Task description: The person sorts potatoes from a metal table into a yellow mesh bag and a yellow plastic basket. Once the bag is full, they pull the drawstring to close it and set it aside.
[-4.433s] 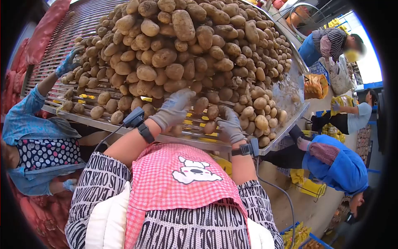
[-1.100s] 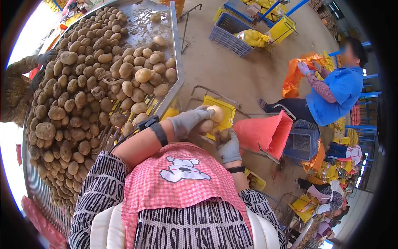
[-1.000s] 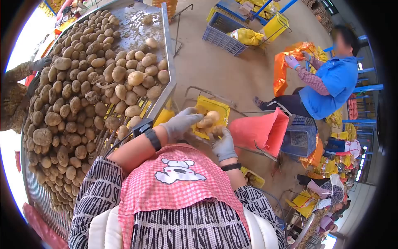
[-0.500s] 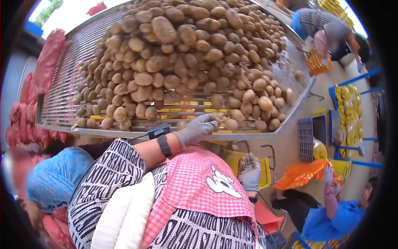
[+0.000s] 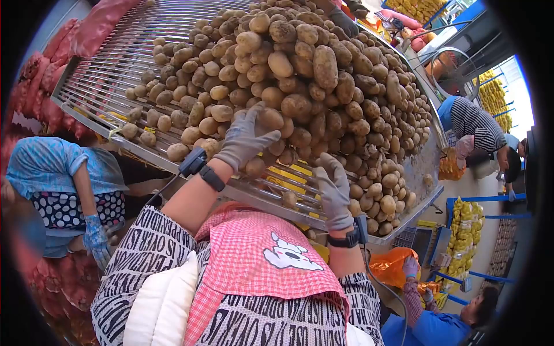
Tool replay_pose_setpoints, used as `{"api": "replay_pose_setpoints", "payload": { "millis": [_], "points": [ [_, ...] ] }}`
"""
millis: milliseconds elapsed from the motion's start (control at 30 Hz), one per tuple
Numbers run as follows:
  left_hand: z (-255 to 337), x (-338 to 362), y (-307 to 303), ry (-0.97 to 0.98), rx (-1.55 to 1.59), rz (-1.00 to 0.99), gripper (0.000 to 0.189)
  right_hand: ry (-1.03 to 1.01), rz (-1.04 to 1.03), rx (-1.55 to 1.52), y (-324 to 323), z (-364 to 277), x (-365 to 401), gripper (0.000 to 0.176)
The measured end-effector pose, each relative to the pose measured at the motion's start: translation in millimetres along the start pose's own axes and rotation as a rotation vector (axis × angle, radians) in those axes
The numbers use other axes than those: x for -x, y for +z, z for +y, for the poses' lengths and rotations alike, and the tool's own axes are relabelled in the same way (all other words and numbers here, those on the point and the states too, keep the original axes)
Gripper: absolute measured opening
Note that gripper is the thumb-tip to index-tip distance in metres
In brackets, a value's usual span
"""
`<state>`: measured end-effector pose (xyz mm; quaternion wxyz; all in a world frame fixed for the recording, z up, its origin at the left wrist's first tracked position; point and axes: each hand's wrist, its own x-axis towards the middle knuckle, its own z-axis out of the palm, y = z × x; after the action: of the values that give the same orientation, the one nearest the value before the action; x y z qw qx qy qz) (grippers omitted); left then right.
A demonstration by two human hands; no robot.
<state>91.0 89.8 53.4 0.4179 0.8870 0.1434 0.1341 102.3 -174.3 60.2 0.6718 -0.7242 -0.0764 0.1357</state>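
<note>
Well, at the far left lie the red mesh sacks, and near me on that side stands a co-worker in blue, one blue-gloved hand hanging low, well apart from my own hands. The sorting table of metal bars runs from there across to the right, bare at its left end and heaped with potatoes from the middle on.

My left hand, in a grey glove, lies palm down on the near slope of the heap. Its fingers are spread wide over several potatoes, and the fingertips touch a large one. It is not closed around anything. A dark band with a cable sits on that wrist.

Between my hands a small potato rests alone on the bars, near the table's front edge. My right hand is flat and unclenched too, its fingers stretched toward the potatoes at the foot of the heap, just beside them.

I judge that I am reaching into the pile to pick potatoes and have nothing in hand yet. A next move would call for closing each hand on a chosen potato and lifting it without setting the slope above rolling toward the edge.

Far right, a person in a striped top bends over beyond the table's corner. Below, near an orange bag, another person in blue is at work.
</note>
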Motion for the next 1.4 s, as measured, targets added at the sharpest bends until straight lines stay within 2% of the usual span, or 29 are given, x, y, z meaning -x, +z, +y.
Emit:
{"api": "replay_pose_setpoints", "payload": {
  "millis": [33,100,133,167,200,233,267,300,367,433,467,500,567,700,767,833,867,900,967,1033,1100,1133,1167,1200,1233,1267,1300,1367,1400],
  "points": [
    [-0.9,-5.1,4.9,0.008,0.01,0.012,0.081,-0.014,-0.002,0.009,14.7,-6.8,-19.5,0.039],
    [-4.2,-12.3,21.0,-0.069,-0.13,0.051,0.082,-0.274,0.003,0.204,38.1,-20.3,-56.6,0.044],
    [-6.0,-7.2,26.6,0.058,-0.128,0.151,0.08,-0.277,0.001,0.218,44.2,-23.2,-73.3,0.044],
    [-9.4,-0.6,29.4,0.056,-0.115,0.158,0.08,-0.455,-0.019,0.46,49.2,-24.7,-91.3,0.05],
    [-11.7,6.3,29.8,0.18,-0.044,0.096,0.074,-0.635,-0.039,0.7,54.2,-26.6,-107.6,0.056],
    [-6.7,10.2,31.4,0.301,0.028,0.004,0.069,-0.613,-0.03,0.71,55.5,-33.5,-121.0,0.056],
    [-10.3,21.5,41.5,0.305,0.035,0.011,0.069,-0.677,-0.117,0.928,62.4,-35.2,-130.5,0.063],
    [-15.3,32.8,56.1,0.37,-0.108,0.0,0.065,-0.732,-0.206,1.145,68.3,-34.5,-137.6,0.07],
    [-9.1,36.2,68.8,0.434,-0.245,-0.006,0.061,-0.736,-0.189,1.227,74.7,-23.5,-145.6,0.077],
    [8.7,35.0,71.9,0.352,-0.453,-0.223,0.057,-0.505,-0.216,1.31,78.3,-31.3,-139.7,0.075],
    [-1.2,35.4,88.7,0.351,-0.429,-0.359,0.061,-0.437,-0.207,1.309,76.6,-37.4,-137.8,0.076],
    [1.9,37.7,91.1,0.35,-0.421,-0.352,0.061,-0.441,-0.209,1.319,73.4,-37.5,-136.3,0.076],
    [6.5,40.4,92.9,0.366,-0.564,-0.415,0.062,-0.263,-0.218,1.216,65.2,-37.3,-134.4,0.075],
    [10.0,40.3,88.6,0.445,-0.586,-0.444,0.06,-0.314,-0.246,0.997,43.4,-24.8,-123.5,0.076],
    [2.6,28.1,99.4,0.374,-0.603,-0.497,0.061,-0.261,-0.259,0.99,36.8,-27.7,-114.0,0.076],
    [-4.5,18.6,94.1,0.517,-0.385,-0.459,0.062,-0.353,-0.076,0.721,24.8,-9.2,-111.0,0.079],
    [-1.6,19.0,88.1,0.501,-0.384,-0.472,0.068,-0.422,-0.016,0.541,19.5,-3.4,-113.0,0.08],
    [1.9,16.9,83.7,0.495,-0.382,-0.465,0.068,-0.426,-0.024,0.544,13.4,-6.9,-115.2,0.08],
    [8.3,10.1,71.2,0.42,-0.271,-0.587,0.068,-0.262,0.014,0.323,-0.5,-30.2,-123.9,0.078],
    [16.7,15.7,56.3,0.393,-0.176,-0.583,0.066,-0.464,0.041,0.534,-13.7,-60.3,-128.7,0.065],
    [18.1,27.5,50.1,-0.197,0.978,-0.644,0.062,-0.415,-0.081,0.417,-17.7,-85.6,-132.6,0.059],
    [17.3,28.4,38.6,-0.339,1.154,-0.705,0.063,-0.411,-0.083,0.449,-16.9,-88.0,-138.6,0.058],
    [15.9,30.8,27.1,-0.351,1.152,-0.69,0.063,-0.409,-0.083,0.479,-14.0,-90.5,-149.1,0.058],
    [14.3,36.7,17.6,-0.478,1.351,-0.655,0.065,-0.549,-0.041,0.642,-11.4,-84.3,-162.9,0.062],
    [11.9,41.1,10.4,-0.599,1.552,-0.611,0.067,-0.557,-0.062,0.635,-3.4,-84.2,-172.8,0.062],
    [2.0,43.2,10.8,-0.509,1.695,-0.648,0.074,-0.553,-0.09,0.686,6.9,-84.2,-181.1,0.065],
    [0.5,44.8,5.6,-0.503,1.701,-0.62,0.074,-0.551,-0.117,0.739,16.7,-85.6,-188.9,0.068],
    [-0.7,48.9,-5.6,-0.626,2.04,-0.632,0.077,-0.511,-0.155,0.852,36.8,-86.2,-204.5,0.07],
    [-0.3,48.7,-9.0,-0.568,2.157,-0.718,0.079,-0.48,-0.143,0.9,46.1,-85.2,-211.8,0.077]
  ]
}}
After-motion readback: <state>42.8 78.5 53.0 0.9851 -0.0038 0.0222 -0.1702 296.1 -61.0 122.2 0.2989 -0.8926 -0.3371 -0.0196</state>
